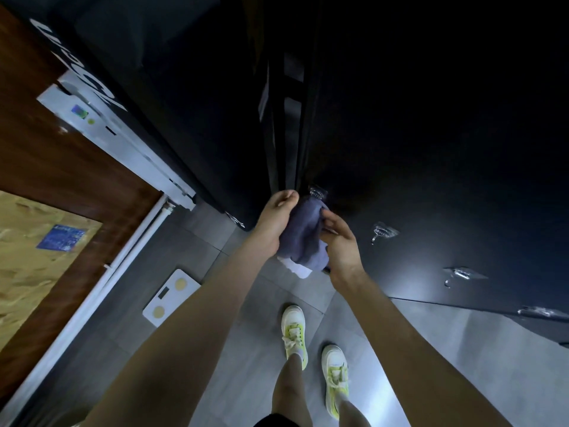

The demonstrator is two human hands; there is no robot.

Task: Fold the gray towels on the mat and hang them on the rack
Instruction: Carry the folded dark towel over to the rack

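Observation:
A folded gray towel (303,234) with a white label at its lower end hangs against a dark wall panel, its top right below a clear adhesive hook (315,191). My left hand (274,223) grips the towel's left side near the top. On the towel's right edge, my right hand (338,241) holds on with curled fingers. Whether the towel hangs from the hook I cannot tell.
More clear hooks (381,231) (460,274) (537,311) line the dark panel to the right. A white bathroom scale (171,297) lies on the gray tiled floor at left. A wooden door (46,180) and white pipe (123,241) stand further left. My feet in yellow-white sneakers (294,334) are below.

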